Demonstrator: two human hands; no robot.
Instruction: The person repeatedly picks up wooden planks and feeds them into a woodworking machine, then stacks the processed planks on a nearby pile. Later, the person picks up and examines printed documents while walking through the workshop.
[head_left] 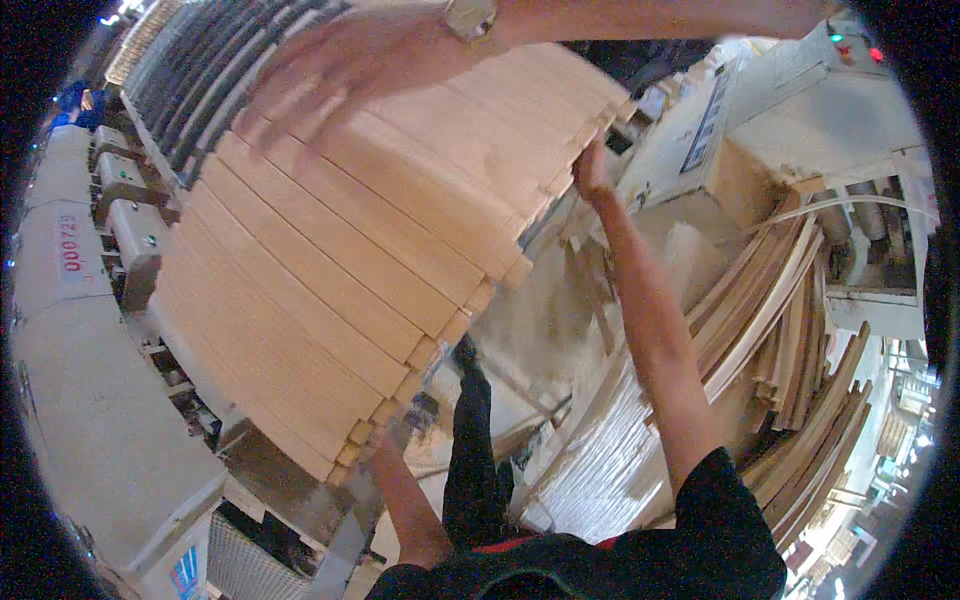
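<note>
A broad row of light wooden boards [330,270] lies side by side in front of me, their ends forming a stepped edge toward me. My right hand [592,172] grips the board ends at the far right of that edge. At the near corner, my left hand [380,450] reaches against the ends; its fingers are hidden and blurred. Across the far part of the boards lies another person's hand [340,80], fingers spread, smeared by motion, with a wristwatch [470,17] on that arm.
On the left runs a long grey machine housing [70,330] with small boxes [135,235] along it. Dark ribbed rollers or slats [210,75] sit at the far left. To the right are piles of long wooden strips [770,310] and a pale machine [820,110].
</note>
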